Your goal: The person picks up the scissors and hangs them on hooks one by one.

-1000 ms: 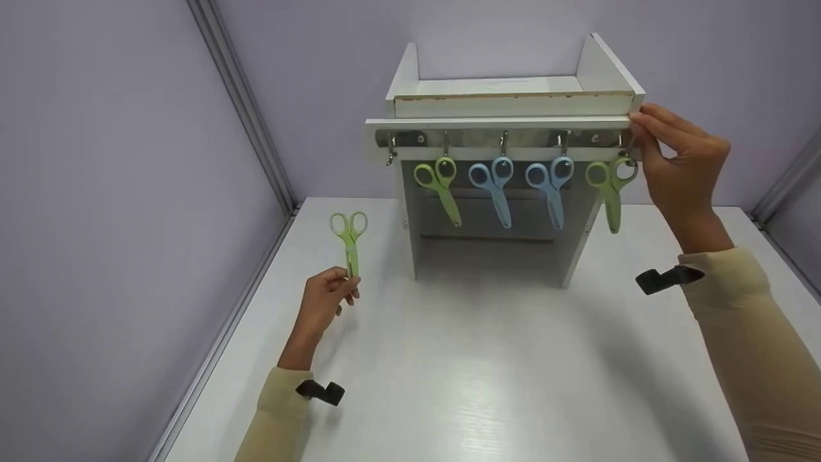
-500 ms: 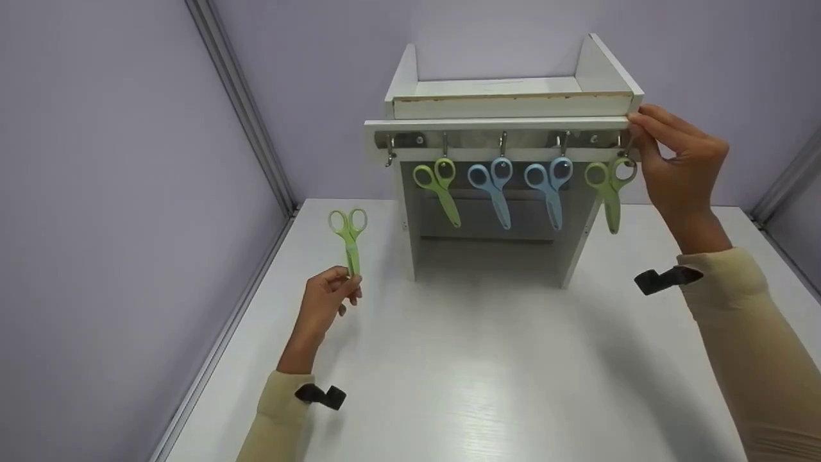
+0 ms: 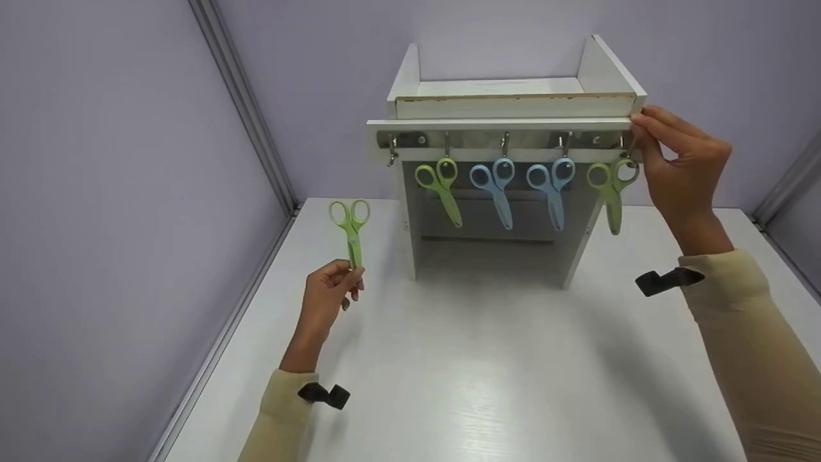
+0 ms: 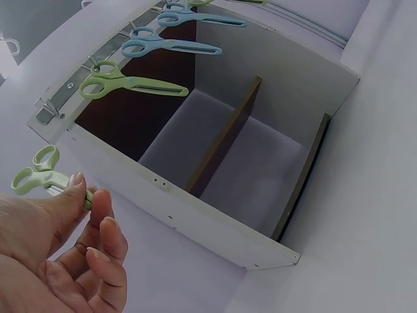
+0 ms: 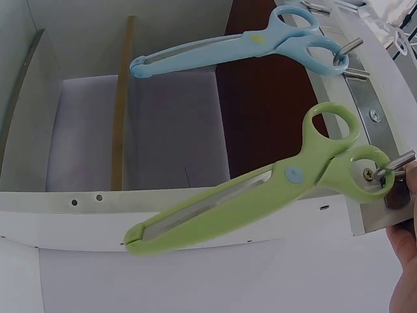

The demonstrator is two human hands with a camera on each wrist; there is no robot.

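Blades of green scissors (image 3: 351, 226) vanish inside pinching left fingers (image 3: 343, 274); right fingers (image 3: 648, 138) touch the rack (image 3: 500, 123).

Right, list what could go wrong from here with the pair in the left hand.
1. The left hand pinches the green scissors only at the blade tip, handles up; they may swing or slip.
2. The free hook sits at the rack's far left end, so a loop could miss it.
3. The right hand touches the shelf near the hanging right green pair; a nudge might shake it.
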